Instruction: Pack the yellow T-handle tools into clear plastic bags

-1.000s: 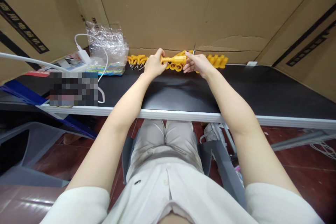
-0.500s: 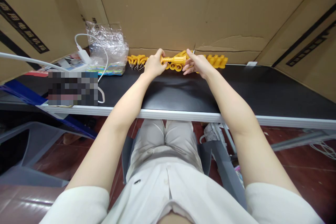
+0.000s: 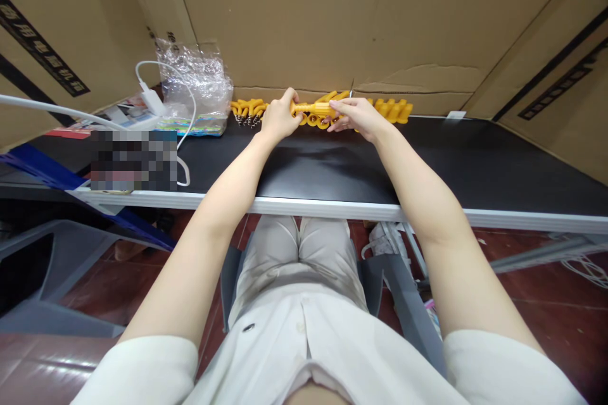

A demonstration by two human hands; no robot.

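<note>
My left hand (image 3: 280,115) is closed around one end of a yellow plastic corkscrew (image 3: 308,107), held level above the black tabletop; its screw is not visible, and a ribbed yellow sleeve (image 3: 323,109) makes up the right end. The fingers of my right hand (image 3: 357,116) pinch the end of that sleeve. To the left of my left hand lie several yellow corkscrews (image 3: 247,111) with bare metal spirals. Behind and below the held piece are several round-mouthed yellow sleeves (image 3: 312,120). More yellow pieces (image 3: 392,111) stand in a row right of my right hand.
Cardboard walls (image 3: 304,19) enclose the back and sides. On the left are a clear plastic bag (image 3: 192,85), a white cable (image 3: 194,107) with a plug and a pixelated item (image 3: 135,161). A metal strip (image 3: 327,207) edges the black tabletop (image 3: 498,164).
My right hand has moved slightly left, and its fingers have closed onto the end of the yellow sleeve. My left hand keeps its grip in the same place.
</note>
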